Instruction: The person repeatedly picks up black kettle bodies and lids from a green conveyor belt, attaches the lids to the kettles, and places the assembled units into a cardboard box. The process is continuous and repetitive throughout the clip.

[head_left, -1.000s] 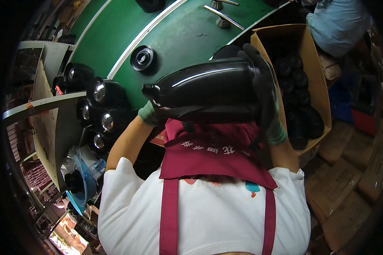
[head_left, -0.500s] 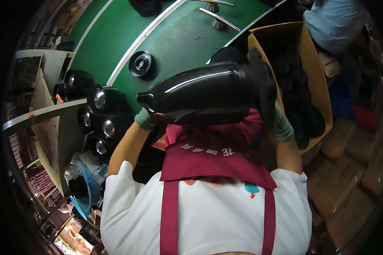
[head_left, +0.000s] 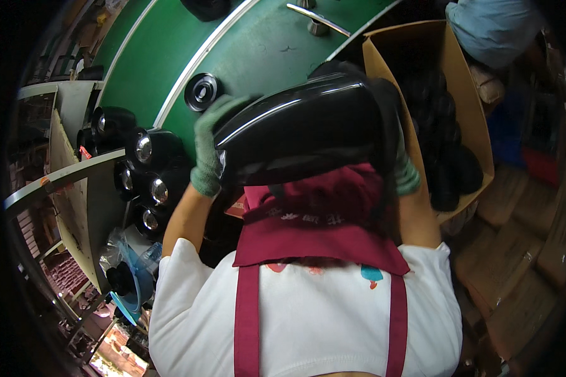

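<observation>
A large glossy black jug point(head_left: 302, 125), shaped like a thermos jug, lies sideways between my two gloved hands above the green workbench. My left hand point(head_left: 210, 141), in a pale green glove, is wrapped round its left end and covers the spout area. At the wider right end, my right hand point(head_left: 401, 147) grips it; its dark glove is blurred against the black body, and its fingers are partly hidden. A round black lid-like part point(head_left: 203, 92) lies on the green bench point(head_left: 258, 60) just beyond my left hand.
Several black vessels with shiny round ends point(head_left: 159, 190) are stacked at the left beside a metal rail point(head_left: 75, 177). An open cardboard box point(head_left: 383, 60) of dark round items stands at the right. A person in a blue garment point(head_left: 493, 31) is behind it. A metal T-shaped piece point(head_left: 319, 22) stands on the bench.
My left hand has moved from beneath the spout up round the jug's left end. The jug has turned, and its spout no longer shows. The view has shifted slightly.
</observation>
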Available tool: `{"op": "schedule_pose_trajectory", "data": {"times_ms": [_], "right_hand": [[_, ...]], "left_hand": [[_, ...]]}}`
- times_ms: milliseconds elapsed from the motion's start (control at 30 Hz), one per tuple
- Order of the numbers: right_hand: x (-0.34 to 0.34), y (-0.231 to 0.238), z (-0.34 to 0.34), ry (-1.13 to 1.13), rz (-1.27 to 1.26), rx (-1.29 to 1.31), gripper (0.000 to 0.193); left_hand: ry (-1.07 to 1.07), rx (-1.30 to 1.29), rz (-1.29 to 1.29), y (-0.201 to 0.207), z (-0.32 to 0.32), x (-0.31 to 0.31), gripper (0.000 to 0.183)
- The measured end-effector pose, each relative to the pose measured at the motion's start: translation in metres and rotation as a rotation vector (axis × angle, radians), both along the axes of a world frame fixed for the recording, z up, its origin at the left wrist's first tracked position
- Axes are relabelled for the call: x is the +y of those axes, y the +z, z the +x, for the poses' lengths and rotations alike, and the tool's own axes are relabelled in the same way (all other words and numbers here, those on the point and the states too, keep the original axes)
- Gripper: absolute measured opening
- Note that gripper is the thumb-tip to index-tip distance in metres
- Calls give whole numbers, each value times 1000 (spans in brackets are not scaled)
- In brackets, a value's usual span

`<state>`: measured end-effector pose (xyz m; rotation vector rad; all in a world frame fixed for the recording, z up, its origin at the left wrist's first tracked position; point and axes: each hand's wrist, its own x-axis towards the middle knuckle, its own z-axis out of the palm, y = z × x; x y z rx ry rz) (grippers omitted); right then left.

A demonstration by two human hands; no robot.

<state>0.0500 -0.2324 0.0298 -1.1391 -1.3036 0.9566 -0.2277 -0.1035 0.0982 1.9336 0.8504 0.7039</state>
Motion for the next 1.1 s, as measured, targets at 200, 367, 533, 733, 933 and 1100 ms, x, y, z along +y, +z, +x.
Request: {"op": "schedule_pose_trajectory", "data": {"times_ms": [200,367,533,733,933,1100], "right_hand": [[-3,26,-4,-30,55,39,52],[-6,-36,5,3,-104,-11,51],[-5,-5,-7,-87,-696,833,48],[1,20,-28,-150,-74,377,48],[-7,-31,16,-45,-39,-9,53],[1,8,0,-160,256,-181,52]], "left_hand": [[-133,-236,-434,-56,-27,3,48],[-118,163,109,4,6,10,45],[-307,217,251,22,12,17,45],[-172,-169,-222,-33,-3,9,44],[-203,165,192,28,24,20,50],[-45,-403,-612,-65,-7,3,36]]}}
